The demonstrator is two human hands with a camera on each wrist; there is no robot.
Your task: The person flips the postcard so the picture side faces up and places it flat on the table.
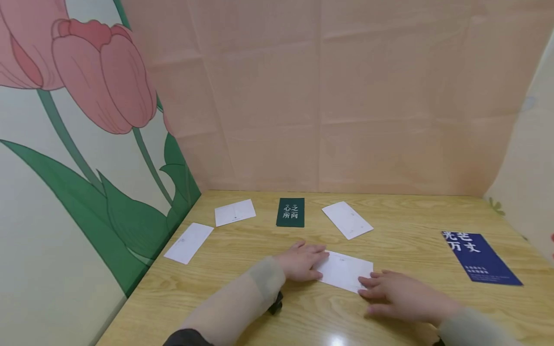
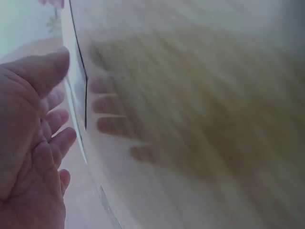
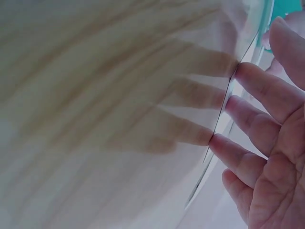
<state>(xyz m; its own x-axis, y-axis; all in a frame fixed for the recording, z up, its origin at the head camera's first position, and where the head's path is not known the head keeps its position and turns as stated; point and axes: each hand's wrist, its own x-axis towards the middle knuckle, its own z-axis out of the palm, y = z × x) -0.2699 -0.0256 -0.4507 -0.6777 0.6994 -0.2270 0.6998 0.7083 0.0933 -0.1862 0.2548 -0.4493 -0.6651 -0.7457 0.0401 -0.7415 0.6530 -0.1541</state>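
With fingers loosely extended, the left hand (image 1: pixel 302 262) and right hand (image 1: pixel 402 296) are equally touching the white card (image 1: pixel 344 270), which is lying at the left's three o'clock and the right's ten, its long axis running roughly nine-to-three.

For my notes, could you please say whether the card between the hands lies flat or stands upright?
Flat: the white card lies along the tabletop, left hand and right hand at its ends.
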